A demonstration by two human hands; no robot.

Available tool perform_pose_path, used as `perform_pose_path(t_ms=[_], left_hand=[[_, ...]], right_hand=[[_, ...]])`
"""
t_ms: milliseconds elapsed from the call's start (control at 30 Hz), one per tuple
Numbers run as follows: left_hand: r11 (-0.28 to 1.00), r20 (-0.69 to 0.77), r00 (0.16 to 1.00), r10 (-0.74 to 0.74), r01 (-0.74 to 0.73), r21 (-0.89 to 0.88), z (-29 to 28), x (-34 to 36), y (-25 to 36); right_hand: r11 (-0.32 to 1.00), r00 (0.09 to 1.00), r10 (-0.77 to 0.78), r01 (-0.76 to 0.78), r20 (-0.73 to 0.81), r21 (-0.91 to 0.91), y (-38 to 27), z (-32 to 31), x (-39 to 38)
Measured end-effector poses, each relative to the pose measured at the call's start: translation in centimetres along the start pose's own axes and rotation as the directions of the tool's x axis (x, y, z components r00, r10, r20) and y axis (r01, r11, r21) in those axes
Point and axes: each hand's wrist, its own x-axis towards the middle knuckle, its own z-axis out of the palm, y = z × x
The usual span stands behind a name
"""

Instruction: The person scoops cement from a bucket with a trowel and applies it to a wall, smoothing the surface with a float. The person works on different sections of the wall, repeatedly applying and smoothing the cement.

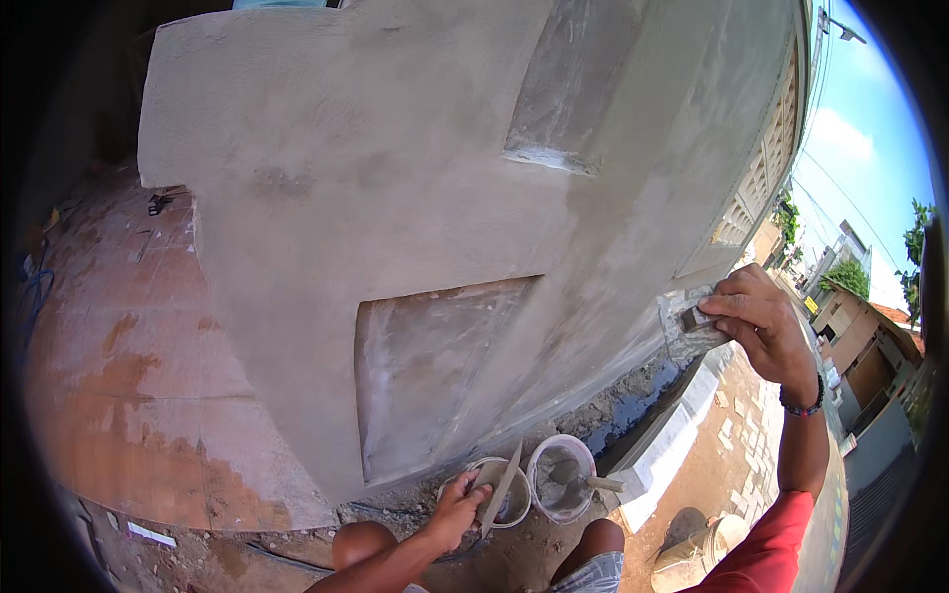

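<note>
At the right, my right hand (759,318) grips the dark handle of a plastering trowel (688,346) and presses its smeared blade to the low part of a grey plastered wall (415,208). My left hand (459,510) is closed on a thin flat board (502,488), seen nearly edge-on and tilted above the buckets. Below that board, a pale bucket (480,465) is partly covered. Beside it stands a white bucket of wet grey mortar (560,476), with a tool handle (605,484) sticking out over its rim.
A narrow ditch with dark water (638,407) runs along the wall's foot, bordered by a white kerb (677,440). Another pale bucket (692,561) is near my right sleeve. Wet-stained reddish tiles (138,376) cover the left side. The wall has two shallow recesses, the lower one (425,381) nearest.
</note>
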Motion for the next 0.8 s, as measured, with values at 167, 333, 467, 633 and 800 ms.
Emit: perform_pose_path(t_ms=[167,333,467,633,800], left_hand=[[1.000,0.095,0.995,0.018,-0.019,0.013,-0.3,3.0,-1.6],[0.978,0.191,0.981,0.022,-0.061,0.199,0.0,3.0,-0.3],[0.989,0.100,0.994,0.039,-0.053,0.139,-1.1,3.5,-0.1],[0.991,0.136,0.990,0.033,-0.050,0.127,-1.6,3.4,0.8],[0.988,0.115,0.988,0.107,-0.118,0.096,-1.8,3.6,0.8]], right_hand=[[0.892,0.946,-0.284,0.321,0.158,-0.318,-5.7,-7.7,11.4],[0.808,0.885,-0.316,0.440,0.343,-0.391,-7.1,-8.6,16.9],[0.745,0.852,-0.316,0.495,0.418,-0.447,-7.4,-7.4,18.9],[0.753,0.828,-0.303,0.511,0.471,-0.415,-7.6,-6.7,19.7],[0.751,0.818,-0.297,0.518,0.492,-0.409,-7.2,-6.3,20.6]])
